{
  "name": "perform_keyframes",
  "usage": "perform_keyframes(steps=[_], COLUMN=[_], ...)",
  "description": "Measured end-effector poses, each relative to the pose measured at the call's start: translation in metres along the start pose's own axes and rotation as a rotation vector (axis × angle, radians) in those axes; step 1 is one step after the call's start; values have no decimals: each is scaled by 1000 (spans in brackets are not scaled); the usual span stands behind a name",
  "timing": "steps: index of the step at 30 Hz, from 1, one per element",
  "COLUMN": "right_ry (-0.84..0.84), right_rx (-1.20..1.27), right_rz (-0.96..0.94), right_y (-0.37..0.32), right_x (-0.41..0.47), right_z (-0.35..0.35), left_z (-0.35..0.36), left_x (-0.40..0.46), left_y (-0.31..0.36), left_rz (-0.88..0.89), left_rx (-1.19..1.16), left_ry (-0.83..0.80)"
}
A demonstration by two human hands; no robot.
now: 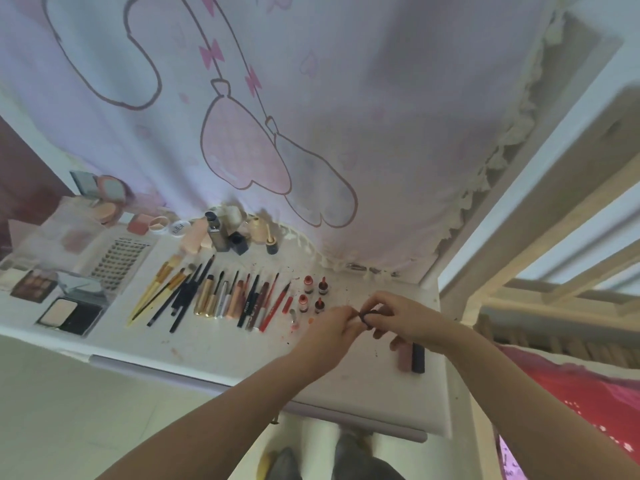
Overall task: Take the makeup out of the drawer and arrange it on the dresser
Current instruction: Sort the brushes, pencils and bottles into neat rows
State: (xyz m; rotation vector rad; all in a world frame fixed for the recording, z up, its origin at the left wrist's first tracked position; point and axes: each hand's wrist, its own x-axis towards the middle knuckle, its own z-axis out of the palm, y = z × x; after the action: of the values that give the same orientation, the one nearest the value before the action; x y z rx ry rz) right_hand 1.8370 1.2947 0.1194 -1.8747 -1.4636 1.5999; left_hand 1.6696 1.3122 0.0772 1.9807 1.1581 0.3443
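My left hand (332,329) and my right hand (401,317) meet over the right part of the white dresser top (225,351). Both pinch a small dark makeup item (364,317) between their fingertips; what it is I cannot tell. Just right of the hands lie a pink tube (404,356) and a dark tube (418,358) side by side. Left of the hands stand small red dropper bottles (313,294). A row of pencils, lip products and brushes (221,296) lies further left. No drawer is in view.
Palettes and compacts (69,315) and a lash tray (119,265) fill the left end. Bottles and jars (221,233) stand at the back against a pink-printed curtain (277,116). A red cloth (581,396) lies to the right. The dresser's front edge (242,386) runs below my wrists.
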Motion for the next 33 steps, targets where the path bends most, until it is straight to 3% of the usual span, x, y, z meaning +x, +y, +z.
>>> perform_keyframes(steps=[3,5,12,16,21,25,27,33], right_ry=[21,30,-52,-56,-85,-80,-49,24], right_rx=[-76,-112,26,98,75,-48,3,301], right_rz=[92,58,136,65,163,103,105,78], right_y=[-6,-4,-6,0,3,15,24,51], right_x=[-3,-3,-10,-11,-8,-9,-12,-2], right_z=[1,0,-11,-18,-25,-35,-49,-64], left_z=[-1,-3,-10,-9,-6,-6,-11,-2], left_x=[-3,-3,2,8,12,15,16,27], left_y=[1,1,9,9,13,14,9,-2], left_rz=[51,76,118,106,87,6,-59,-228], left_rx=[18,34,29,47,37,7,-51,-231], left_ry=[8,3,18,3,-48,-251,-332,-266])
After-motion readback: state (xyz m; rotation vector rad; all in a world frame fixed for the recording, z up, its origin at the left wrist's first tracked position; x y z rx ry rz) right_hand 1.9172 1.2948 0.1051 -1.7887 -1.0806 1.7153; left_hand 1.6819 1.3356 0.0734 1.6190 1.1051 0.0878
